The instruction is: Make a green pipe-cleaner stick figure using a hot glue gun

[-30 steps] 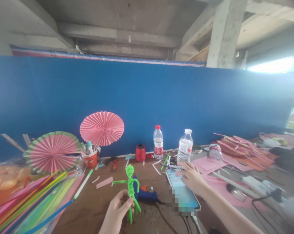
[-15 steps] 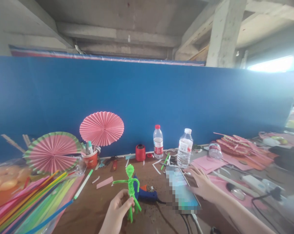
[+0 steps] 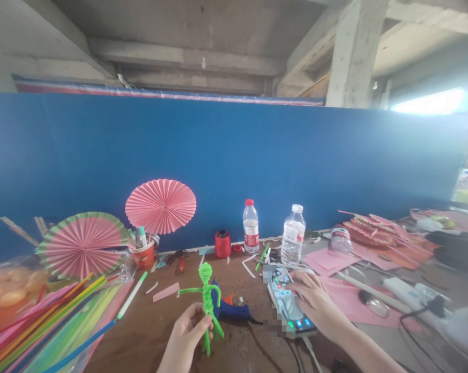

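Note:
My left hand (image 3: 191, 331) pinches a bright green pipe-cleaner figure (image 3: 206, 300) by its lower body. The figure stands upright, with a coiled head, two arms and dangling legs. Over a smartphone (image 3: 288, 298) on the table, my right hand (image 3: 313, 298) is spread out, its fingers over the screen's right side. Rows of app icons show on the phone, and part of it is pixelated. A white cable runs from its lower end. Just behind the figure lies a blue glue gun (image 3: 234, 311) with an orange part, partly hidden by the figure.
Two water bottles (image 3: 251, 228) (image 3: 293, 238) and a red spool (image 3: 223, 244) stand at the back. Pleated pink paper fans (image 3: 161, 206) and a pen cup (image 3: 144, 256) are at left, beside colourful pipe cleaners (image 3: 59, 321). Pink paper (image 3: 327, 259), a computer mouse (image 3: 374, 303) and cables lie right.
My right hand has moved left, onto the phone. The screen has switched from a pale page to app icons. My left hand still holds the green figure in nearly the same place.

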A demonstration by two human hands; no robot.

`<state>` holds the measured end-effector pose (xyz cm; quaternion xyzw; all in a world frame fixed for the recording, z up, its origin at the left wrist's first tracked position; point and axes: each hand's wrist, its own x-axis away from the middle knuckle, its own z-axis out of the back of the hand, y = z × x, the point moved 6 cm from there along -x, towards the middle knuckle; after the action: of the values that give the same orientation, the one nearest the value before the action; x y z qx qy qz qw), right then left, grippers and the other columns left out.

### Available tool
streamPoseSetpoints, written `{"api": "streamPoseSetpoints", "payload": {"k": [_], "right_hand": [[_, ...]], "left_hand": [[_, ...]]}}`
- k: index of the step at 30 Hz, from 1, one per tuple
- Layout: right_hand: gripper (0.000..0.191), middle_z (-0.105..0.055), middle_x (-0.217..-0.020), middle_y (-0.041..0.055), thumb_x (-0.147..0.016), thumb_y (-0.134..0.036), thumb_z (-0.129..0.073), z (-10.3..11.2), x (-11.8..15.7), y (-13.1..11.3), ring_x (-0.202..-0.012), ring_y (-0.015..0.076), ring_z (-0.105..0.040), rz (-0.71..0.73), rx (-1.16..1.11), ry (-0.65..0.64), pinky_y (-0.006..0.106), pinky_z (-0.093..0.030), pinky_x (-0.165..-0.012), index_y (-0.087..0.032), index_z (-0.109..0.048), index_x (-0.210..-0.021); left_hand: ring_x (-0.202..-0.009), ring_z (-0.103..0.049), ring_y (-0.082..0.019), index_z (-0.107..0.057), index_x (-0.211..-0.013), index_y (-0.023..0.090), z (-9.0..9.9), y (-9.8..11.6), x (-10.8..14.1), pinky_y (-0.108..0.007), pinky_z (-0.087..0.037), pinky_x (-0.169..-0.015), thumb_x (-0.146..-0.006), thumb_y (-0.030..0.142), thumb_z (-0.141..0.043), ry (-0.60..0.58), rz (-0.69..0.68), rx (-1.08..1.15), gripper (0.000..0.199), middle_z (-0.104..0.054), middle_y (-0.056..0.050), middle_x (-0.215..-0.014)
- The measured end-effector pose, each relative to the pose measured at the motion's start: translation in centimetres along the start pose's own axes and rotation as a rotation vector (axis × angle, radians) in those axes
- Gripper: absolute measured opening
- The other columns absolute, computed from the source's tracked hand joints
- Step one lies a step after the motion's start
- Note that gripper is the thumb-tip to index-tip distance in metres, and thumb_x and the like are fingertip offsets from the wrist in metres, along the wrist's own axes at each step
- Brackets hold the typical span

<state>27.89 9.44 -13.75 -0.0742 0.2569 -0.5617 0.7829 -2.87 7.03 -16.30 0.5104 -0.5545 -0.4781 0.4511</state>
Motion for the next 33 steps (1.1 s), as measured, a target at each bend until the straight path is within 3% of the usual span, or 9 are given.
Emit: {"api": "streamPoseSetpoints", "payload": {"k": [6,13,26,33], "right_hand": [[0.036,-0.041,-0.126,-0.0012,-0.074,-0.020,-0.041,-0.1,0.2,-0.6,-0.119,0.0233,-0.029,0.072,0.019,-0.071,0.040,-0.027,-0.098,-0.032,-0.060,-0.102],[0.044,-0.039,-0.128,-0.0016,-0.075,-0.023,-0.041,-0.4,0.3,0.3,-0.120,0.0214,-0.028,0.068,0.044,-0.063,0.038,-0.025,-0.100,-0.034,-0.048,-0.117],[0.032,-0.043,-0.124,0.0005,-0.077,-0.021,-0.037,-0.2,0.4,1.3,-0.118,0.0224,-0.031,0.030,0.075,0.009,0.039,-0.028,-0.099,-0.029,-0.058,-0.100],[0.036,-0.043,-0.123,-0.0003,-0.079,-0.022,-0.037,-0.5,0.5,1.8,-0.118,0.0207,-0.031,0.021,0.081,0.028,0.039,-0.027,-0.099,-0.032,-0.052,-0.110]], "left_hand": [[-0.057,-0.054,-0.013,-0.059,-0.076,0.016,0.0,-0.1,-0.2,-0.022,-0.041,-0.053,-0.068,0.034,-0.064,-0.004,0.026,0.017,0.021,-0.056,0.000,-0.061],[-0.057,-0.054,-0.013,-0.059,-0.076,0.017,0.0,0.0,0.1,-0.022,-0.041,-0.055,-0.069,0.034,-0.063,-0.006,0.019,-0.005,0.019,-0.056,0.001,-0.062],[-0.057,-0.053,-0.013,-0.059,-0.074,0.016,0.0,0.0,0.0,-0.022,-0.040,-0.054,-0.068,0.032,-0.064,-0.003,0.003,0.006,0.018,-0.057,0.000,-0.062],[-0.053,-0.053,-0.012,-0.058,-0.072,0.016,-0.2,0.1,0.0,-0.022,-0.040,-0.052,-0.068,0.034,-0.064,0.014,-0.032,0.013,0.019,-0.055,0.001,-0.060]]}}
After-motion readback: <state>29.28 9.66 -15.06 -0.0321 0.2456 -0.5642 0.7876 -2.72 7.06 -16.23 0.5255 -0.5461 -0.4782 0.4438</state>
